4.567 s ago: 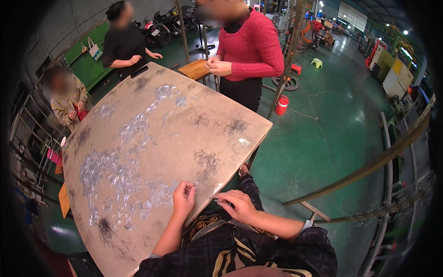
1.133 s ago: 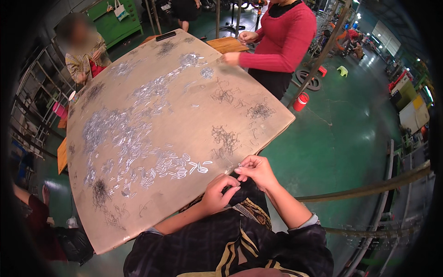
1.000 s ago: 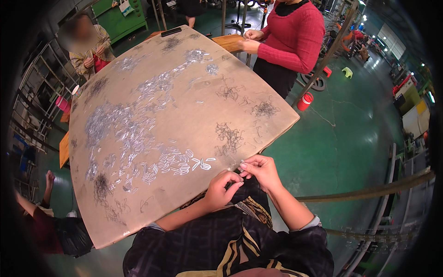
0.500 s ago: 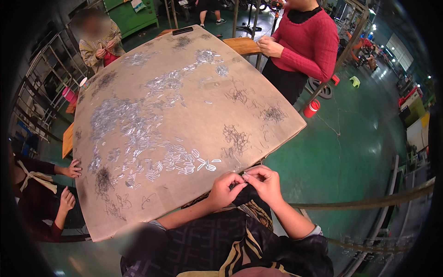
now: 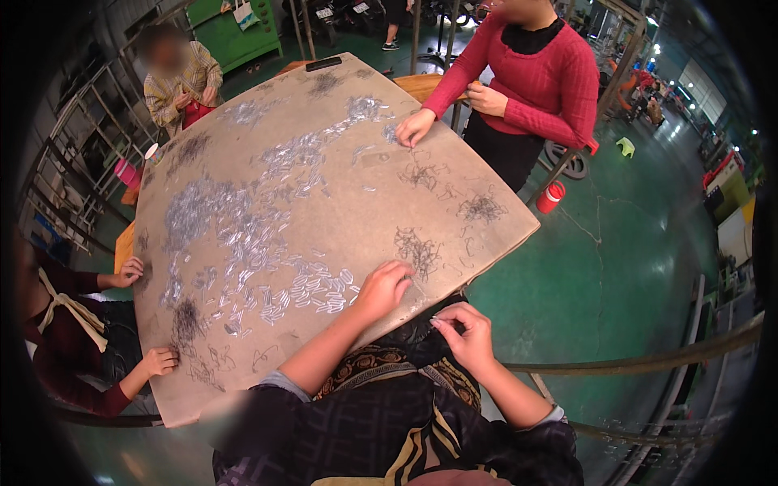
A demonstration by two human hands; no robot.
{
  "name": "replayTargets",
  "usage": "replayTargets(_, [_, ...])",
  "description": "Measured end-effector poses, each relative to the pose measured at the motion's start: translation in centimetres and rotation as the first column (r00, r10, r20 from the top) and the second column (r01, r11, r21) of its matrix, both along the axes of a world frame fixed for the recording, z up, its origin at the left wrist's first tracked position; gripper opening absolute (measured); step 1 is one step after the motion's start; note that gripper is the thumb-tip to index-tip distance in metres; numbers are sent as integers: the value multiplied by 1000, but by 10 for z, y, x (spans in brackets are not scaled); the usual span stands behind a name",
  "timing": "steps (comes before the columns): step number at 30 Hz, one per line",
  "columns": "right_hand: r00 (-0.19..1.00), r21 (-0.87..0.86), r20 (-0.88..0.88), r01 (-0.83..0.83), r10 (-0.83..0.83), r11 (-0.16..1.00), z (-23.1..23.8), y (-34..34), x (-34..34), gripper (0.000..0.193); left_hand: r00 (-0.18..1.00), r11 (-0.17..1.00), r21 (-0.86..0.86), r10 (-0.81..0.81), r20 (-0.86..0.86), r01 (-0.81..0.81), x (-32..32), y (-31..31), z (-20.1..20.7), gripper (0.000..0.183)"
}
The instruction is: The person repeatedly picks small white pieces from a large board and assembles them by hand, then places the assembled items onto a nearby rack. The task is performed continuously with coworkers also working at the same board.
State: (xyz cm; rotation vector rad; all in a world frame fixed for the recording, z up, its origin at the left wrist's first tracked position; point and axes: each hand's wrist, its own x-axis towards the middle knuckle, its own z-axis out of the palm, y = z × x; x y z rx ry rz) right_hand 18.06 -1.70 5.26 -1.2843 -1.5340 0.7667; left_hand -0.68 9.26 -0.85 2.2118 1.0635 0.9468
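Note:
My left hand (image 5: 382,290) reaches over the near edge of the table (image 5: 356,219), fingers bent toward a tangle of thin dark strands (image 5: 416,253). What its fingertips hold, if anything, is hidden. My right hand (image 5: 468,334) hangs just off the table's edge above my lap, thumb and forefinger pinched together. A tiny pale bit shows at their tips, too small to name. Left of my left hand lie many small, clear, elongated loop-shaped pieces (image 5: 312,285), scattered singly near me and heaped farther off.
Across at the right, a person in a red sweater (image 5: 551,77) has one hand on the table. Another person's hands (image 5: 159,361) rest at the left edge; a third person (image 5: 180,77) stands far left. More dark strand piles (image 5: 481,207) and a black phone-like slab (image 5: 324,63) lie on the table.
My hands, together before, have parted: the left moved up onto the table, the right stayed near the edge. The red-sweatered person reached onto the table. The left person's nearer hand came down to it.

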Motion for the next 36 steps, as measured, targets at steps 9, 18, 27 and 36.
replayTargets(9, [1000,-6,-3,13,-13,1000,4,-4,3,6,942,955,295,88,-325,12,22,48,-28,26])
replayTargets(18, [997,19,-14,79,-78,997,4,-2,12,7,865,970,175,230,-447,-167,-4,71,-3,8])
replayTargets(27, [998,40,-18,66,-65,997,1,-1,9,8,849,930,346,278,-449,-122,37,128,-35,12])
replayTargets(36, [986,22,-15,165,-165,986,0,3,12,8,792,894,447,273,-546,0,43,140,-36,11])
